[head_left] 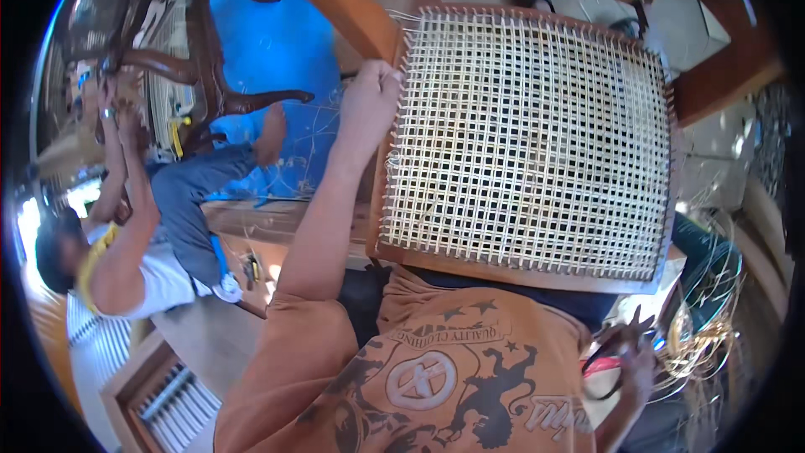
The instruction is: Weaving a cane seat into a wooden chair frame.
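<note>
At two o'clock, the woven cane seat (532,143) has my clenched left hand (373,101), just before twelve, against its edge; at four, my right hand (639,365) adjoins a dark tool (633,329), its grip I cannot tell.

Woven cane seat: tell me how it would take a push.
The woven cane seat would probably flex slightly, since its weave is thin and full of gaps. Its edges likely resist slipping, being laced along the wooden seat frame.
</note>
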The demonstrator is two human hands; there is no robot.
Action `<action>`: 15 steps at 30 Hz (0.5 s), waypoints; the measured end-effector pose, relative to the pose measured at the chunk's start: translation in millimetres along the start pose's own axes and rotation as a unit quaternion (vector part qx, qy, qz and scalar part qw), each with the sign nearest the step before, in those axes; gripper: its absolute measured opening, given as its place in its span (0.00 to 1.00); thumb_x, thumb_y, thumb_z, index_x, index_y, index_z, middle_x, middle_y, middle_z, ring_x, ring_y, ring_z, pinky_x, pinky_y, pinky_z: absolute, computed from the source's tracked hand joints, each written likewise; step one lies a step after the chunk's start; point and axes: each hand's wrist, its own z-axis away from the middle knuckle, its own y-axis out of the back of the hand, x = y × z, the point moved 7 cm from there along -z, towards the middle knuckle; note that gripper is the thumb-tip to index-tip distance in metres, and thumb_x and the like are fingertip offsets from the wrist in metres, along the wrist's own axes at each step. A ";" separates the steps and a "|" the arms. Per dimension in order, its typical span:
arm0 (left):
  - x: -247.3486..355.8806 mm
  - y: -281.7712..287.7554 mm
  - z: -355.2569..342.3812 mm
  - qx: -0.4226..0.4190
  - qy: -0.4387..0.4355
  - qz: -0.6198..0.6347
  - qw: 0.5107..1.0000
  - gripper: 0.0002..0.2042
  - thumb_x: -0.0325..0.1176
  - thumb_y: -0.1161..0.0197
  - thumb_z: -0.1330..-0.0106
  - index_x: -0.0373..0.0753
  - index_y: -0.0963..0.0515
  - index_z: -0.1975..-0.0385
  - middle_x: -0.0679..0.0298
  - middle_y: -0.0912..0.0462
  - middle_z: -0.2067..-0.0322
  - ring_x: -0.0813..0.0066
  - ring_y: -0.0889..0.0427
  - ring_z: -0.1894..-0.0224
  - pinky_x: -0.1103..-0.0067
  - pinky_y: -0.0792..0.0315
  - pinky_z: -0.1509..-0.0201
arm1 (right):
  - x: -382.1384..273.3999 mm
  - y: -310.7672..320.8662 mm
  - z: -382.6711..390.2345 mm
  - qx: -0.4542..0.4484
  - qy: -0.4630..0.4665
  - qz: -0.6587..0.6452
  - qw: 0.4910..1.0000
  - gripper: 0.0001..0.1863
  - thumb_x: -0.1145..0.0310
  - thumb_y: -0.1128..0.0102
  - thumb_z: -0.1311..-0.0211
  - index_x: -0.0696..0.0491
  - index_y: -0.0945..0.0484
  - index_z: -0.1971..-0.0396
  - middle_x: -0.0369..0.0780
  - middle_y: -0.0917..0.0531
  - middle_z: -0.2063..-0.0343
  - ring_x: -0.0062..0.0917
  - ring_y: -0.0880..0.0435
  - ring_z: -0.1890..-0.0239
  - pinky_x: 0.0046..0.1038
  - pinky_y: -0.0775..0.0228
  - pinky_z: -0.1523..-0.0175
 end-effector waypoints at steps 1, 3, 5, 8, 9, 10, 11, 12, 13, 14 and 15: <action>-6.7 -0.7 9.9 0.038 -0.002 -0.022 0.999 0.14 0.41 0.43 0.32 0.33 0.25 0.61 0.55 0.19 0.70 0.64 0.19 0.66 0.70 0.28 0.58 | 35.9 8.5 8.0 0.053 -0.042 0.047 0.997 0.34 0.40 0.38 0.47 0.61 0.23 0.59 0.42 0.18 0.66 0.26 0.20 0.63 0.28 0.30 0.58; -26.6 -9.4 20.0 0.050 0.059 0.046 0.996 0.16 0.43 0.42 0.32 0.33 0.25 0.60 0.50 0.18 0.67 0.57 0.18 0.62 0.67 0.28 0.55 | 108.5 11.7 14.4 0.093 -0.098 0.054 0.989 0.32 0.44 0.40 0.44 0.61 0.24 0.57 0.44 0.19 0.63 0.29 0.21 0.60 0.30 0.30 0.55; -41.7 -18.8 24.6 0.040 0.116 0.117 0.986 0.18 0.45 0.43 0.32 0.32 0.25 0.59 0.48 0.18 0.64 0.50 0.18 0.59 0.64 0.28 0.53 | 166.9 7.2 10.2 0.102 -0.081 0.121 0.984 0.29 0.49 0.42 0.42 0.62 0.24 0.54 0.46 0.20 0.60 0.31 0.21 0.57 0.32 0.31 0.53; -45.9 -22.7 25.7 0.050 0.110 0.129 0.984 0.18 0.45 0.46 0.30 0.32 0.25 0.58 0.48 0.18 0.65 0.48 0.18 0.59 0.62 0.28 0.54 | 220.4 12.0 7.2 0.130 -0.128 0.245 0.952 0.25 0.56 0.45 0.38 0.62 0.25 0.51 0.49 0.21 0.56 0.35 0.21 0.53 0.35 0.31 0.49; -48.6 -23.4 25.0 0.047 0.122 0.126 0.983 0.18 0.44 0.46 0.30 0.32 0.25 0.58 0.48 0.17 0.65 0.48 0.18 0.59 0.62 0.28 0.54 | 218.1 15.6 6.5 0.141 -0.134 0.288 0.938 0.24 0.58 0.45 0.36 0.63 0.26 0.50 0.50 0.21 0.54 0.36 0.21 0.52 0.36 0.31 0.48; -46.7 -21.2 25.5 0.069 0.105 0.116 0.985 0.16 0.43 0.48 0.30 0.34 0.25 0.59 0.48 0.18 0.66 0.48 0.18 0.60 0.61 0.28 0.55 | 202.5 20.6 5.7 0.167 -0.121 0.323 0.924 0.23 0.60 0.46 0.35 0.63 0.26 0.49 0.51 0.21 0.53 0.38 0.22 0.51 0.37 0.31 0.46; -47.1 -21.0 25.1 0.073 0.105 0.114 0.985 0.16 0.43 0.48 0.29 0.35 0.25 0.58 0.49 0.18 0.67 0.50 0.18 0.61 0.62 0.28 0.55 | 171.6 26.0 4.3 0.213 -0.080 0.347 0.910 0.22 0.62 0.47 0.34 0.63 0.26 0.48 0.52 0.22 0.51 0.39 0.22 0.49 0.38 0.32 0.45; -47.7 -21.5 25.4 0.075 0.105 0.111 0.985 0.15 0.43 0.48 0.29 0.36 0.26 0.58 0.50 0.17 0.67 0.52 0.18 0.62 0.63 0.27 0.56 | 127.4 29.6 2.3 0.267 -0.005 0.344 0.900 0.20 0.64 0.48 0.32 0.63 0.26 0.47 0.53 0.22 0.50 0.40 0.22 0.48 0.38 0.32 0.44; -48.1 -22.2 25.4 0.075 0.104 0.107 0.986 0.14 0.42 0.48 0.29 0.36 0.26 0.57 0.51 0.17 0.68 0.53 0.17 0.64 0.64 0.27 0.56 | 79.9 33.2 -0.5 0.309 0.049 0.312 0.897 0.20 0.67 0.49 0.31 0.63 0.27 0.46 0.54 0.22 0.48 0.41 0.22 0.46 0.39 0.32 0.43; -50.9 -25.6 25.4 0.058 0.120 0.120 0.984 0.12 0.40 0.46 0.30 0.36 0.26 0.58 0.52 0.18 0.67 0.55 0.17 0.63 0.64 0.27 0.57 | 20.5 28.4 -10.6 0.317 0.166 0.275 0.892 0.18 0.68 0.49 0.31 0.66 0.25 0.50 0.52 0.19 0.55 0.41 0.19 0.51 0.37 0.28 0.47; -50.5 -25.7 25.5 0.064 0.112 0.117 0.985 0.12 0.39 0.46 0.30 0.37 0.26 0.59 0.52 0.18 0.66 0.55 0.17 0.62 0.64 0.27 0.56 | -34.5 19.7 -24.0 0.287 0.225 0.272 0.890 0.17 0.70 0.48 0.31 0.66 0.26 0.49 0.51 0.19 0.55 0.37 0.19 0.52 0.34 0.28 0.47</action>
